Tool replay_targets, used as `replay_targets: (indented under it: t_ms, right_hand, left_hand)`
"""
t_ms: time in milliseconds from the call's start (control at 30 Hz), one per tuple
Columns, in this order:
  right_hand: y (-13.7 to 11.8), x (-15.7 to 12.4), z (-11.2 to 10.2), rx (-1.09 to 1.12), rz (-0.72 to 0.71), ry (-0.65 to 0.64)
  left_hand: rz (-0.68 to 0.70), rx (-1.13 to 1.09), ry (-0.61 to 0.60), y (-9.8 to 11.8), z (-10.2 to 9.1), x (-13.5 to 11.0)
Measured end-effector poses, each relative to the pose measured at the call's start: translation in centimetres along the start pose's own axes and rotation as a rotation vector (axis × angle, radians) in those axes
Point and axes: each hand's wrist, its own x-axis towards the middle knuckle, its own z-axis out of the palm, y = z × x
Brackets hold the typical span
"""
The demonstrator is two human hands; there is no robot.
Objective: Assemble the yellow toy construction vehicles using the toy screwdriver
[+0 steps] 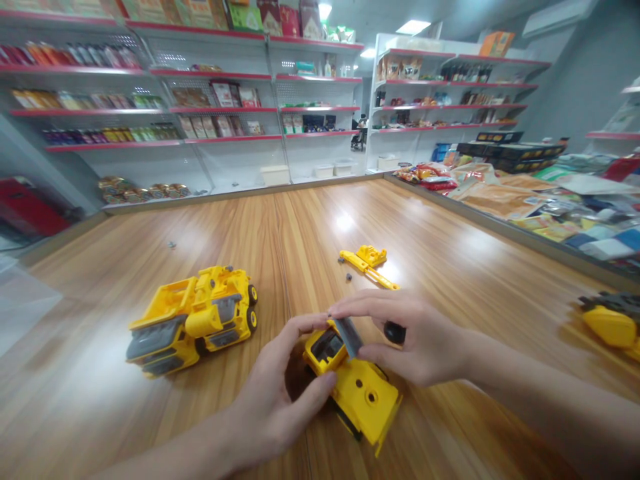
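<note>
A yellow toy truck [367, 400] with a dark cab opening lies on the table in front of me. My left hand [280, 377] grips its cab end, thumb on the near side and fingers at the far side. Between the thumb and fingers of my right hand [415, 330] is a flat grey plastic piece [349, 337], held against the cab. A rounded black end [395, 332] of some object also shows in that hand; the rest of it is hidden. Fingertips of both hands meet near the top of the grey piece.
Left of my hands stands a yellow and grey toy dump truck [193, 320]. Beyond them lie a yellow toy arm [370, 263] and small grey bits [349, 277]. Another yellow toy part [610, 327] is at the right edge. Packaged goods [515, 193] border the table; stocked shelves stand behind.
</note>
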Motion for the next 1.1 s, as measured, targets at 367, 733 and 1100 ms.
replay_targets:
  t_ms: [367,733,1100]
  right_hand:
    - [-0.6,0.1,0.1,0.044,-0.1,-0.063]
    - [-1.0,0.1,0.3,0.041,-0.133,-0.132]
    - [-1.5,0.3,0.4,0.101,-0.109,-0.133]
  left_hand:
    - [-0.121,-0.572,-0.042,0.0,0.0,0.8]
    - [-0.283,-0.853,-0.071,-1.0,-0.3,1.5]
    - [-0.277,-0.783,-0.104,-0.6,-0.2,1.5]
